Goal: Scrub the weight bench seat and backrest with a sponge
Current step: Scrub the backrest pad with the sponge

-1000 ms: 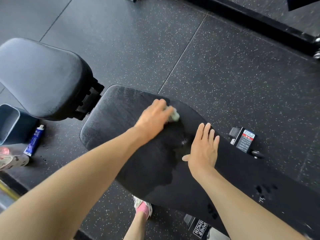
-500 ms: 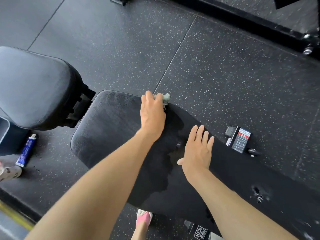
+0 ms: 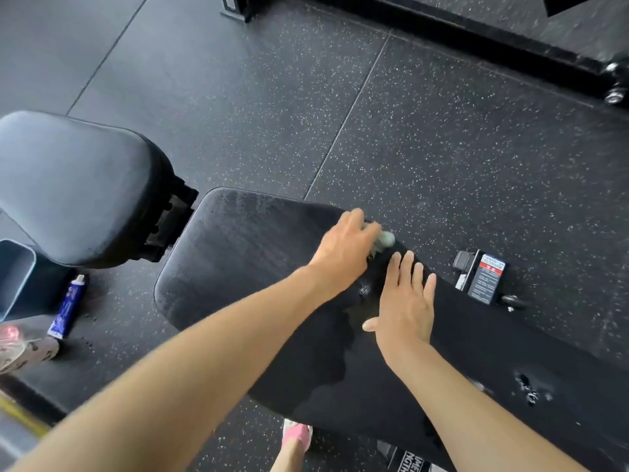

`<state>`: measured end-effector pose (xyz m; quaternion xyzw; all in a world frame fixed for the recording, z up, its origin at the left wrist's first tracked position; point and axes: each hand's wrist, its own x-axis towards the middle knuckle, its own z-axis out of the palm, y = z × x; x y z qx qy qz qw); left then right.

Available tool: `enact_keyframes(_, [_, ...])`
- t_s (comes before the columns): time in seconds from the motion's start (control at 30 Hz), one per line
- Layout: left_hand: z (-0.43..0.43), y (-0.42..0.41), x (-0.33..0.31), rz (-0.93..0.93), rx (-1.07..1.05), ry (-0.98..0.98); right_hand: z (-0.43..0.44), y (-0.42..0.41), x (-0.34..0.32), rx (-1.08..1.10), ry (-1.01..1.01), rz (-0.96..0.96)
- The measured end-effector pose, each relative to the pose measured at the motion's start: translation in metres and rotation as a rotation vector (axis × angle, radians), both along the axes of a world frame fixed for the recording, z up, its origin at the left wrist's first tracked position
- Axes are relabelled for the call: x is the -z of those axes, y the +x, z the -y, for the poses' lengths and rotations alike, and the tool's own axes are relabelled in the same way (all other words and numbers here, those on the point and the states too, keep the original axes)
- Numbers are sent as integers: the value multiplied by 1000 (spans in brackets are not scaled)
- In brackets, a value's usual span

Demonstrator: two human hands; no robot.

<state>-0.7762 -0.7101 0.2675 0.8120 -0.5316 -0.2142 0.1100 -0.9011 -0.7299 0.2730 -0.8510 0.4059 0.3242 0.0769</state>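
Observation:
The long black backrest pad [image 3: 238,260] of the weight bench runs from centre to lower right, wet and darker in its middle. The separate seat pad [image 3: 75,185] sits at the left, raised. My left hand [image 3: 343,253] grips a pale green sponge [image 3: 386,238] and presses it on the backrest's far edge; most of the sponge is hidden under my fingers. My right hand [image 3: 405,301] lies flat on the pad just to the right of the sponge, fingers straight.
A blue bin [image 3: 17,277] stands at the left edge with a blue tube [image 3: 68,306] on the floor beside it. A labelled bench frame part [image 3: 485,279] shows beyond the pad. A black rack base [image 3: 476,35] crosses the top. My pink shoe [image 3: 297,434] is below the pad.
My left hand has slid the sponge to the right along the pad's far edge, closer to my right hand. The right hand stays flat on the pad.

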Motion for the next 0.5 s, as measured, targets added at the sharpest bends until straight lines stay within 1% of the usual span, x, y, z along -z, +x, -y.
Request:
enact_keyframes(0.03, [0, 7, -1, 0, 127, 5, 0, 0, 0, 1, 2, 4])
enact_keyframes(0.07, [1, 22, -1, 25, 207, 30, 1, 0, 0, 0, 5, 13])
enact_keyframes(0.1, [3, 38, 0, 68, 232, 65, 1, -1, 0, 1, 9, 23])
enact_keyframes(0.13, [5, 50, 0, 104, 185, 101, 1, -2, 0, 4, 14, 29])
enact_keyframes(0.2, [2, 58, 1, 147, -90, 96, 1, -3, 0, 6, 19, 32])
enact_keyframes(0.23, [0, 50, 3, 157, -250, 63, 1, -3, 0, 5, 17, 33])
enact_keyframes(0.27, [-2, 35, 4, 150, -362, 36, 1, -3, 0, 5, 13, 35])
enact_keyframes(0.3, [-3, 17, 5, 117, -399, 13, 0, -3, -1, 6, 9, 37])
enact_keyframes(0.33, [-5, 2, 5, 89, -345, -9, 0, -3, -1, 5, 5, 38])
enact_keyframes(0.4, [-9, -7, 4, 65, -43, -33, -1, -3, -1, 5, 5, 44])
enact_keyframes(0.43, [-10, 5, 3, 63, 105, -31, 0, -4, -1, 13, 4, 56])
enact_keyframes(0.47, [-10, 21, 3, 94, 196, -4, 0, -5, 0, 26, 6, 74])
enact_keyframes(0.5, [-10, 36, 4, 147, 201, 27, 0, -5, 0, 38, 11, 91])
